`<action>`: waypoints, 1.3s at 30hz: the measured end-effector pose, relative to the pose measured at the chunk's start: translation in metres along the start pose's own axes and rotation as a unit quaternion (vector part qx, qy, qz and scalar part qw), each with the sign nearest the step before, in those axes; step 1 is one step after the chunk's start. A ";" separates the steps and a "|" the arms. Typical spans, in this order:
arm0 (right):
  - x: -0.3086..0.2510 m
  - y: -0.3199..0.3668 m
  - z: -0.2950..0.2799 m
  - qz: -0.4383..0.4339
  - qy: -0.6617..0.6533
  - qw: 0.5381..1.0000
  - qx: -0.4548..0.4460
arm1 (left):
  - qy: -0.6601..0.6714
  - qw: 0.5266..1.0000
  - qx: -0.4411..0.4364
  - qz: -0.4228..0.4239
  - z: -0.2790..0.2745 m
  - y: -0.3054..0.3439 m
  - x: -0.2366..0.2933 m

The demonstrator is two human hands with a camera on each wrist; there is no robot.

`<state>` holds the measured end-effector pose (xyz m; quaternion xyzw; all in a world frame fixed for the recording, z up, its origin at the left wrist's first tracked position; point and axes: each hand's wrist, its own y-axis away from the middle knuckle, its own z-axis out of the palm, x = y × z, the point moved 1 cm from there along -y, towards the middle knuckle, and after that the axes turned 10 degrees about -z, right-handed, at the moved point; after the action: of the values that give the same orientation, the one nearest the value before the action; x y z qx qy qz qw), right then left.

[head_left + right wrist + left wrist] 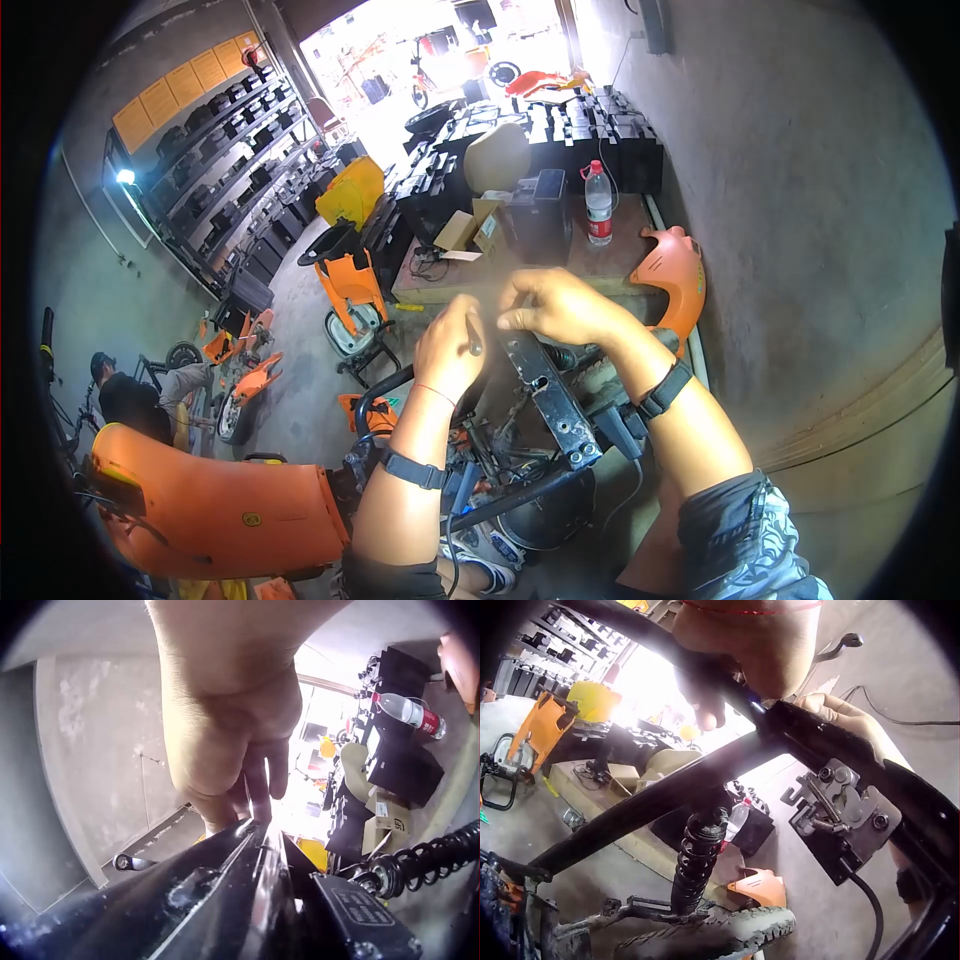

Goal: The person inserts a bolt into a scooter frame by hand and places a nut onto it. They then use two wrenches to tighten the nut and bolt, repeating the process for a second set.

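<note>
My left hand (450, 350) grips a slim metal wrench (844, 646), its ring end (133, 862) sticking out past the black frame. My right hand (565, 305) is at the far end of a black scooter frame (555, 400), close beside the left hand. In the right wrist view its thumb and fingers (259, 780) reach down behind the frame tube; I cannot tell what lies between them. A metal latch (847, 799) with springs and a cable is fixed to the frame. Below the tubes are a coil shock absorber (697, 855) and a dusty wheel (742, 930).
Ahead, a low platform (415, 290) bears an open cardboard box (458, 232), a black battery case (542, 215) and a water bottle (598, 205). Orange panels (230, 505) stand at left and right. Another person (135, 395) bends down on the left, near shelves (230, 150).
</note>
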<state>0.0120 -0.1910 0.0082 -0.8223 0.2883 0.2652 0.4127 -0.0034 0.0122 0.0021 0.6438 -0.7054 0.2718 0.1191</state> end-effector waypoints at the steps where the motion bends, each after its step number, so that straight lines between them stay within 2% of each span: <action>1: 0.000 0.000 0.001 0.000 0.000 1.000 0.006 | -0.005 1.000 -0.001 -0.004 0.000 0.000 0.001; 11: 0.000 -0.001 -0.001 -0.029 0.004 1.000 0.001 | -0.009 1.000 0.004 -0.003 0.000 0.001 0.000; 17: 0.007 0.000 -0.001 -0.039 -0.034 0.998 -0.032 | -0.010 1.000 0.012 0.001 -0.001 0.001 0.001; 19: 0.006 0.003 0.001 0.000 -0.099 0.995 0.013 | -0.012 1.000 0.012 0.002 -0.001 0.001 0.001; 25: 0.004 0.001 0.000 0.016 -0.017 1.000 0.005 | -0.002 1.000 0.006 0.012 0.000 0.001 -0.001; 28: 0.004 0.000 0.001 -0.006 -0.025 1.000 0.017 | -0.003 1.000 0.006 0.009 -0.001 0.001 0.000; 35: 0.001 0.000 0.000 0.011 -0.048 0.999 0.010 | -0.002 1.000 0.008 0.010 0.000 0.001 -0.001; 37: 0.003 0.001 0.001 -0.041 -0.006 0.999 0.018 | -0.003 1.000 0.010 0.010 0.002 0.000 -0.002; 39: 0.003 0.001 0.002 -0.031 -0.017 0.999 0.017 | -0.004 1.000 0.013 0.011 0.002 0.000 -0.002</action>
<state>0.0132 -0.1903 0.0048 -0.8191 0.2599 0.2608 0.4398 -0.0031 0.0134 -0.0007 0.6388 -0.7091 0.2794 0.1054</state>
